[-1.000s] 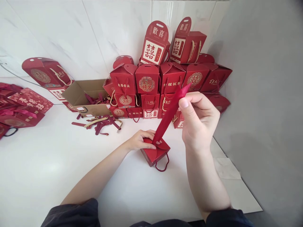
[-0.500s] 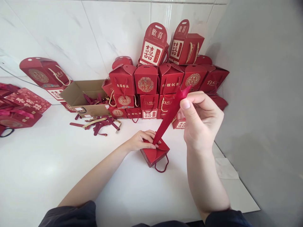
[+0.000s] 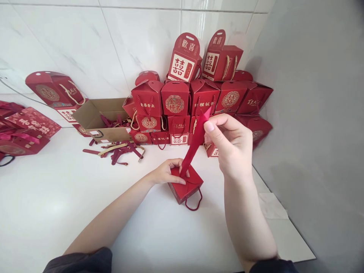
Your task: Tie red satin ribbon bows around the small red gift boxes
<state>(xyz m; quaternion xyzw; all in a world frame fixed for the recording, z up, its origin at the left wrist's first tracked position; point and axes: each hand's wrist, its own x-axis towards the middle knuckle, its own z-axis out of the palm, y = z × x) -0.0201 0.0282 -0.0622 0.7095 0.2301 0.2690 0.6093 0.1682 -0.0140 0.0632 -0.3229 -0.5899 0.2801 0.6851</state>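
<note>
A small red gift box (image 3: 190, 185) sits on the white table, with a dark red cord handle (image 3: 194, 207) hanging off its near side. From its top rises a red ribbon (image 3: 192, 148), drawn taut up and to the right. Between thumb and forefinger, my right hand (image 3: 231, 142) pinches the ribbon's upper end, just below its notched tip. My left hand (image 3: 169, 172) grips the box's top, its thumb lying flat on the lid and its fingers curled by the ribbon's lower end. How the ribbon meets the lid is hidden behind those fingers.
Several red gift boxes (image 3: 175, 98) are stacked against the tiled wall. To their left stands an open cardboard carton (image 3: 113, 133) holding straps, with loose straps (image 3: 119, 151) before it. More red packages (image 3: 30, 131) lie far left. A grey panel (image 3: 313, 113) borders the right.
My right hand has come left and slightly down with the ribbon's end, making the ribbon steeper. The left hand's fingers have shifted round the ribbon's base; the box stays in place.
</note>
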